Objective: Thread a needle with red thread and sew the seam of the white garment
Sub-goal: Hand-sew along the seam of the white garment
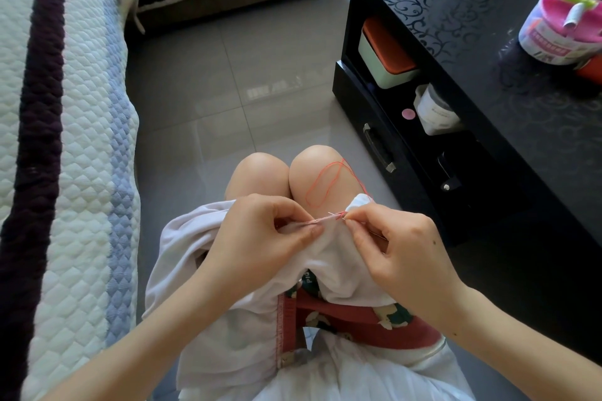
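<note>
At the knees point(260, 169), right hand point(402, 246) pinches needle point(337, 215); tub point(560, 32) label blurred.

Floor point(244, 75): grey glossy tiles; the black cabinet point(488, 156) stands on them.
Cabinet top point(472, 26): shiny black with a scroll pattern; a pink-and-white container point(560, 29) sits on it, with an orange item point(591, 70) touching it.
Cabinet shelf: below the top, a pale box with an orange lid point(384, 52); just beside it a white jar point(435, 111) and a small pink disc point(408, 113).
Lap: just in front of the cabinet, a seated person's bare knees point(260, 169) carry a white garment point(228, 270); a loop of red thread point(321, 185) lies on the knee nearer the cabinet.
Sofa point(65, 140): across the floor from the cabinet, covered by a quilted striped throw.
</note>
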